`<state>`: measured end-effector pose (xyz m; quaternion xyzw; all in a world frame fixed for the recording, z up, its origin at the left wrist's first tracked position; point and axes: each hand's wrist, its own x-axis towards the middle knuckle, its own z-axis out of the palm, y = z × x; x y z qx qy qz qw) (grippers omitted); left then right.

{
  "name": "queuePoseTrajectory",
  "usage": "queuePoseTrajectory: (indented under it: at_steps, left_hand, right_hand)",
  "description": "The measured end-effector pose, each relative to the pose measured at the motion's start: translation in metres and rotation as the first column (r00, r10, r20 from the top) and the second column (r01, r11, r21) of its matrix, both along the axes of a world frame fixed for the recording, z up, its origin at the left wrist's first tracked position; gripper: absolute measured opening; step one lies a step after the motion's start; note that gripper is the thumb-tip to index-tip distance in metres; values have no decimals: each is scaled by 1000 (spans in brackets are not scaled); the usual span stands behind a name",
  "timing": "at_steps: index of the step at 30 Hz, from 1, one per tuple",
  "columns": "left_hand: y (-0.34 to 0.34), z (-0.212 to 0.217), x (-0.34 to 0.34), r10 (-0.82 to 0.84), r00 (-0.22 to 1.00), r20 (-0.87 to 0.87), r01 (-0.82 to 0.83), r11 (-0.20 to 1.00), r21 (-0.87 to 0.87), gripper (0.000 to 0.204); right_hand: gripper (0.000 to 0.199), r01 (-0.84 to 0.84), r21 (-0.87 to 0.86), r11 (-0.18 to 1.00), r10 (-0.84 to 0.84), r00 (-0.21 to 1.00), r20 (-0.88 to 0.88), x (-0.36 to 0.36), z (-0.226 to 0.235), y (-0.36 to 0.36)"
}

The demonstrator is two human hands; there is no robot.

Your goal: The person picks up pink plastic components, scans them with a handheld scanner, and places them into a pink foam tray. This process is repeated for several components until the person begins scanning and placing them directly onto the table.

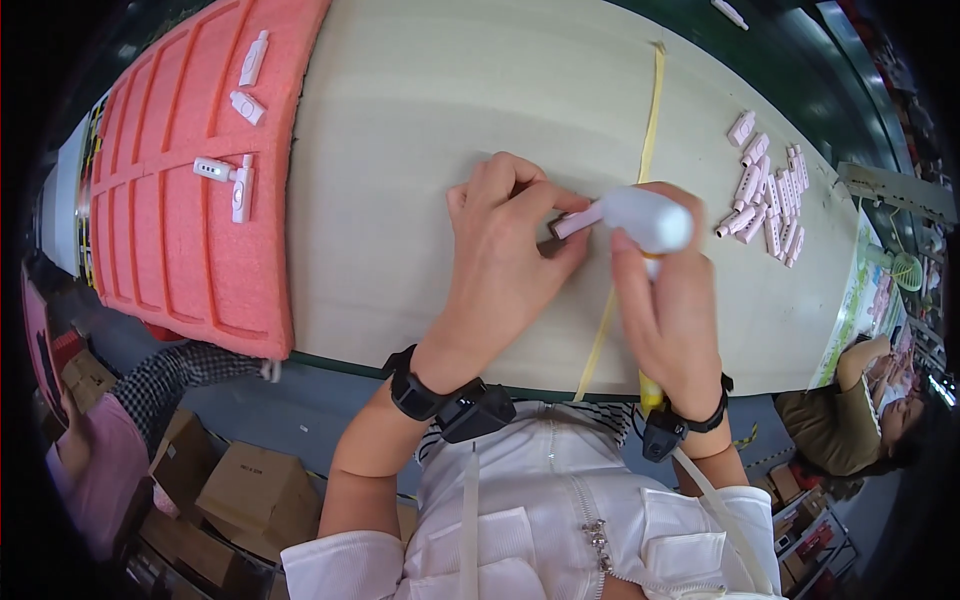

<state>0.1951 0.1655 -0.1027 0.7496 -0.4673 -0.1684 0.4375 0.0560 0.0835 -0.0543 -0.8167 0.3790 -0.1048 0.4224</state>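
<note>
My left hand [505,225] is closed, pinching a small pale pink plastic device [577,219] above the table between thumb and fingers. One dark end of the device shows at my fingertips. My right hand [670,300] is wrapped around a small mallet with a rounded white head [648,218] and a yellow handle [650,390]. The mallet head is blurred and overlaps the right end of the device; whether they touch cannot be told. My right fingers partly hide the handle.
Several similar pink devices [765,200] lie heaped on the table [400,120] at the right. A pink foam tray [190,255] at the left carries several more. Yellow tape [652,110] crosses the tabletop. People sit at both sides, and cardboard boxes [255,495] stand on the floor.
</note>
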Motion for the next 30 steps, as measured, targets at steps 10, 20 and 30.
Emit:
queuePoseTrajectory:
  at_steps: [10,20,30]
  left_hand:
    - [-2,6,6,-107,962,-250,83,991,-106,26]
    - [-4,8,5,-206,617,-759,26,970,-242,23]
    - [-3,10,8,-195,614,-765,40,976,-216,21]
  right_hand:
    - [35,332,165,929,-349,934,83,-2,-11,-18]
    - [43,266,461,846,-415,873,258,0,-4,-16]
    - [50,208,426,881,-360,877,317,0,-8,-17]
